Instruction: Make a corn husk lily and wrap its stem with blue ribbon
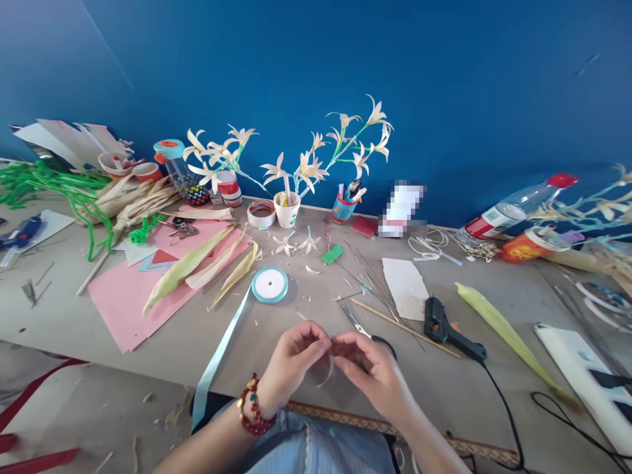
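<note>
My left hand (pixel 296 359) and my right hand (pixel 370 368) meet fingertip to fingertip above the table's front edge. Both are pinched on a thin, pale, curved strip (pixel 326 376) that hangs between them. Beyond the left hand lies a roll of light blue ribbon (pixel 270 285), its loose end (pixel 222 355) trailing over the table edge. Black-handled scissors (pixel 363 328) rest just behind the right hand, partly hidden by it. A white cup (pixel 287 210) at the back holds pale flowers on blue-green stems. Two small pale flowers (pixel 296 245) lie in front of it.
A black glue gun (pixel 451 329) with a cord sits to the right, beside a green husk (pixel 513 336) and a wooden stick (pixel 405 328). Pink paper (pixel 133 303) with husks lies left. A plastic bottle (pixel 513 207) leans at the back right, near an orange cup (pixel 530 243).
</note>
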### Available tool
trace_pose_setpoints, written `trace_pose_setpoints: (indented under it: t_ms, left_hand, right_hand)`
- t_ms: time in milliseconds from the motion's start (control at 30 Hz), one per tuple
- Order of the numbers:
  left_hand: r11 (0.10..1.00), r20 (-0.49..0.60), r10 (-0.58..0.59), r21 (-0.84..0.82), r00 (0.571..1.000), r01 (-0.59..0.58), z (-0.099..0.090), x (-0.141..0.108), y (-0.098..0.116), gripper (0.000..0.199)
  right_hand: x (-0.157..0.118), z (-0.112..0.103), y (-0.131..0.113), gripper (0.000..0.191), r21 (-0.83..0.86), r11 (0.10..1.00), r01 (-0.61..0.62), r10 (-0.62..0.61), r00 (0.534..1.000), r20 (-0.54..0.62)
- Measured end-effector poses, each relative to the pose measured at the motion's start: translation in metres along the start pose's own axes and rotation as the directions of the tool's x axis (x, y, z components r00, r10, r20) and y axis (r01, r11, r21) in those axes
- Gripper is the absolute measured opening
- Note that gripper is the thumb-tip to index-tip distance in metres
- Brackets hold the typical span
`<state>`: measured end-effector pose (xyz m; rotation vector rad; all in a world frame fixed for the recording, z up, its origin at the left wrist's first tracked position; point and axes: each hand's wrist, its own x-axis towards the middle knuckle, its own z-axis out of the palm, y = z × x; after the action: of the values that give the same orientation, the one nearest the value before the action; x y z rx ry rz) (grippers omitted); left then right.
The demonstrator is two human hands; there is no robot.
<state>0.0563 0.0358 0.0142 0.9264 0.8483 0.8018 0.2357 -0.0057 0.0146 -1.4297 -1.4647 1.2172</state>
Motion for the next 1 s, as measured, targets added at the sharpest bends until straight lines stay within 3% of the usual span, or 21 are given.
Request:
trace_pose_setpoints:
  t_ms: [67, 133, 200, 267, 300, 367, 433, 533, 600, 667, 767, 867, 933, 1000]
  left_hand:
    - [0.989, -0.024, 0.043, 0.142, 0.999, -0.039, -0.001, -0.001, -0.001, 0.022]
    - [0.894, -0.014, 0.168, 0.423, 0.986, -0.147, -0.003, -0.006, 0.002, 0.018]
    - [0.645, 0.1, 0.274, 0.718, 0.956, -0.26, -0.006, -0.012, 0.004, 0.015]
    - [0.377, 0.244, 0.254, 0.866, 0.936, -0.328, -0.007, -0.016, 0.005, 0.017]
    - [0.29, 0.29, 0.211, 0.893, 0.933, -0.343, -0.006, -0.017, 0.004, 0.016]
    - [0.227, 0.325, 0.136, 0.909, 0.936, -0.349, -0.005, -0.015, 0.002, 0.009]
    - [0.301, 0.31, 0.107, 0.895, 0.945, -0.328, -0.005, -0.011, 0.001, 0.008]
    - [0.622, 0.184, 0.101, 0.755, 0.978, -0.207, -0.008, -0.007, 0.008, 0.01]
    - [0.845, 0.089, 0.081, 0.523, 0.993, -0.116, -0.012, -0.005, 0.015, 0.014]
    - [0.967, 0.05, 0.063, 0.244, 0.997, -0.074, -0.015, -0.005, 0.022, 0.017]
    - [0.998, 0.069, 0.042, -0.049, 0.997, -0.039, -0.017, -0.005, 0.026, 0.016]
    - [0.981, 0.067, 0.025, -0.194, 0.997, -0.012, -0.017, -0.005, 0.025, 0.013]
    - [0.965, 0.049, 0.014, -0.263, 0.999, -0.001, -0.017, -0.004, 0.024, 0.013]
    - [0.952, 0.032, 0.007, -0.305, 0.999, 0.003, -0.016, -0.003, 0.023, 0.013]
  right_hand:
    - [0.002, 0.006, 0.003, 0.014, -0.012, 1.0, 0.003, -0.004, 0.999, -0.039]
    - [0.003, 0.007, 0.006, 0.013, -0.112, 0.993, 0.022, -0.034, 0.994, -0.103]
    - [0.002, 0.001, 0.01, 0.012, -0.248, 0.967, 0.055, -0.091, 0.986, -0.138]
    - [-0.001, -0.007, 0.015, 0.013, -0.37, 0.925, 0.085, -0.148, 0.978, -0.147]
    - [-0.003, -0.012, 0.018, 0.013, -0.424, 0.901, 0.091, -0.172, 0.973, -0.156]
    - [-0.009, -0.02, 0.023, 0.014, -0.54, 0.837, 0.085, -0.214, 0.96, -0.18]
    - [-0.016, -0.028, 0.028, 0.015, -0.666, 0.744, 0.058, -0.252, 0.947, -0.2]
    - [-0.029, -0.036, 0.031, 0.02, -0.801, 0.598, 0.019, -0.285, 0.94, -0.19]
    - [-0.035, -0.04, 0.031, 0.02, -0.836, 0.549, 0.012, -0.276, 0.946, -0.168]
    - [-0.038, -0.043, 0.032, 0.019, -0.848, 0.53, 0.007, -0.255, 0.955, -0.151]
    - [-0.041, -0.048, 0.033, 0.018, -0.848, 0.53, -0.013, -0.217, 0.964, -0.15]
    - [-0.042, -0.055, 0.037, 0.019, -0.789, 0.605, -0.109, -0.096, 0.973, -0.208]
    - [-0.045, -0.057, 0.038, 0.024, -0.655, 0.731, -0.194, 0.033, 0.968, -0.25]
    - [-0.047, -0.054, 0.034, 0.034, -0.369, 0.897, -0.242, 0.153, 0.955, -0.255]
